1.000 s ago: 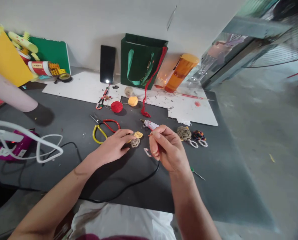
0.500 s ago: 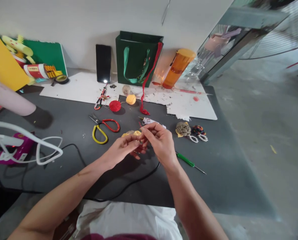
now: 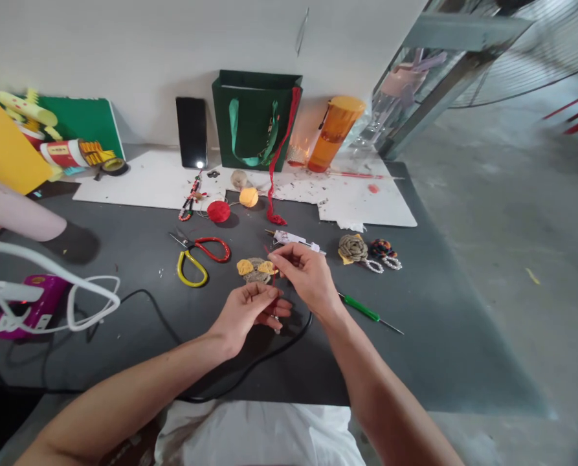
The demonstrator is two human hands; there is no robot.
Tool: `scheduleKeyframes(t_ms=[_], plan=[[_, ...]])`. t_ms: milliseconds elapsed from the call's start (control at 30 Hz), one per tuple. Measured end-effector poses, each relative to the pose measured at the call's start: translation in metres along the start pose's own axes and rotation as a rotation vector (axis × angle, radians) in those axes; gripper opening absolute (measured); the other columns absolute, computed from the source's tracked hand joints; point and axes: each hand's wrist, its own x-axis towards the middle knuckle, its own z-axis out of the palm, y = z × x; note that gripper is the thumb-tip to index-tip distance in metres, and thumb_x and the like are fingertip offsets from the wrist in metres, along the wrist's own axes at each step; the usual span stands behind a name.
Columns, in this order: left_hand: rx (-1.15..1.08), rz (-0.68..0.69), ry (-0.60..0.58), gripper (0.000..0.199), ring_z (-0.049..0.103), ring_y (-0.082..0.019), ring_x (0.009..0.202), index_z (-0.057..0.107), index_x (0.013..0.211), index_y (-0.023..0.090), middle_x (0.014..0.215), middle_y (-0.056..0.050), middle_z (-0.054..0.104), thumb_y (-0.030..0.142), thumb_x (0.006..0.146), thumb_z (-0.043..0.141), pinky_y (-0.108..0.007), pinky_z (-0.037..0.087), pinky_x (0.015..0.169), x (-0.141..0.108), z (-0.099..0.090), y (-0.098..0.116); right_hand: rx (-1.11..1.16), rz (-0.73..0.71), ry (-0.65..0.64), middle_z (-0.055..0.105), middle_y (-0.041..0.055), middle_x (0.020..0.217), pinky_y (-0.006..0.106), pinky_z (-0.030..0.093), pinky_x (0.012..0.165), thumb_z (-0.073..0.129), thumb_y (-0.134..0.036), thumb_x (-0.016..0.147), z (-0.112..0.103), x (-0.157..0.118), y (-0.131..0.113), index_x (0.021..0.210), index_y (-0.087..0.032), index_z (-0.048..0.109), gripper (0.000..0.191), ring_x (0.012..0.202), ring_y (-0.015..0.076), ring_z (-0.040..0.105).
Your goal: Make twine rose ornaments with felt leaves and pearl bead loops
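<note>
At frame centre, pinching red thread (image 3: 274, 279) in right hand (image 3: 304, 272), near but apart from left hand (image 3: 244, 314) (impossible to tell the latter's grip). Just above, partly covered crocheted piece (image 3: 255, 266). Unreadably small: marks on green bag (image 3: 254, 123), upper middle. Beneath, grey table (image 3: 444, 336); far right, concrete floor (image 3: 502, 213).

The dark grey surface (image 3: 444, 323) carries scissors (image 3: 189, 244) with red and yellow handles, a grey-and-yellow crocheted piece (image 3: 255, 266), a green-handled tool (image 3: 361, 307), a grey flower (image 3: 353, 247), a multicoloured flower (image 3: 382, 247), a black cable (image 3: 264, 358) and a white board (image 3: 390, 207).
</note>
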Motion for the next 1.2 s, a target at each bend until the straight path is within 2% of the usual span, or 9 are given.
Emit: scheduleKeyframes(t_ms=[133,233,400,500,633,800,900,1000,1200], plan=[[0.081,0.112,0.014,0.051,0.066,-0.022,0.085,0.065,0.091,0.012,0.087,-0.009,0.069,0.048,0.059,0.082,-0.022,0.054,0.047,-0.001,0.001,0.0,-0.084,-0.038,-0.032,0.061,-0.0001,0.065,0.024,0.042,0.055,0.063,-0.028,0.079,-0.005,-0.011,-0.005,0.073,-0.017,0.065,0.012,0.059,0.012,0.053],[0.045,0.167,-0.004,0.056,0.066,-0.021,0.083,0.062,0.103,0.014,0.087,-0.007,0.069,0.047,0.062,0.08,-0.023,0.054,0.047,-0.001,0.002,0.002,-0.084,-0.09,-0.027,0.06,0.0017,0.075,0.024,0.042,0.057,0.064,-0.026,0.078,-0.007,-0.019,-0.008,0.071,-0.018,0.064,0.011,0.065,0.0127,0.054],[0.077,0.153,0.041,0.044,0.05,-0.006,0.04,0.058,0.069,0.014,0.05,0.003,0.058,0.051,0.062,0.079,-0.017,0.045,0.041,0.0,-0.003,0.001,0.028,0.009,0.016,0.061,0.0011,0.069,0.026,0.043,0.057,0.065,-0.027,0.077,0.0,-0.022,-0.006,0.073,-0.017,0.064,0.011,0.062,0.0129,0.054],[0.192,0.189,0.085,0.042,0.041,-0.004,0.037,0.055,0.064,0.015,0.046,0.006,0.051,0.051,0.066,0.077,-0.014,0.033,0.035,0.0,-0.007,0.003,0.138,0.104,0.014,0.064,0.0018,0.069,0.026,0.046,0.058,0.065,-0.029,0.076,0.003,-0.02,-0.001,0.074,-0.017,0.063,0.013,0.061,0.0136,0.057],[0.356,0.151,0.039,0.042,0.036,-0.003,0.039,0.058,0.065,0.014,0.045,0.006,0.046,0.053,0.069,0.073,-0.014,0.027,0.036,-0.001,-0.009,0.007,0.15,0.104,0.045,0.065,0.0015,0.07,0.026,0.046,0.06,0.066,-0.033,0.076,-0.005,-0.023,0.003,0.074,-0.017,0.064,0.016,0.063,0.0133,0.058],[0.437,0.14,0.028,0.038,0.034,-0.004,0.04,0.062,0.069,0.015,0.043,0.007,0.042,0.051,0.069,0.073,-0.016,0.024,0.037,-0.004,-0.008,0.011,-0.12,0.057,0.028,0.067,0.0023,0.078,0.026,0.048,0.063,0.059,-0.035,0.085,-0.04,-0.043,0.001,0.087,-0.018,0.065,0.018,0.068,0.0146,0.06],[0.38,0.153,0.05,0.038,0.033,-0.005,0.039,0.064,0.071,0.015,0.043,0.006,0.043,0.051,0.067,0.074,-0.017,0.023,0.036,-0.003,-0.011,0.019,-0.636,-0.052,0.163,0.065,0.0073,0.088,0.033,0.047,0.072,0.055,-0.037,0.088,-0.08,-0.064,0.012,0.094,-0.02,0.065,0.021,0.079,0.0203,0.059],[0.33,0.19,0.069,0.038,0.032,-0.004,0.037,0.063,0.071,0.016,0.043,0.007,0.044,0.051,0.065,0.076,-0.017,0.022,0.036,-0.002,-0.016,0.029,-1.008,0.0,0.201,0.062,0.0099,0.086,0.04,0.045,0.071,0.051,-0.046,0.088,-0.117,-0.08,0.035,0.087,-0.022,0.065,0.028,0.083,0.0272,0.056],[0.342,0.244,0.083,0.037,0.035,-0.004,0.037,0.06,0.069,0.016,0.044,0.007,0.047,0.049,0.067,0.075,-0.016,0.024,0.036,-0.004,-0.02,0.044,-0.942,-0.038,0.079,0.061,0.0075,0.075,0.039,0.045,0.068,0.043,-0.045,0.09,-0.137,-0.089,0.059,0.074,-0.022,0.057,0.031,0.073,0.0247,0.057]])
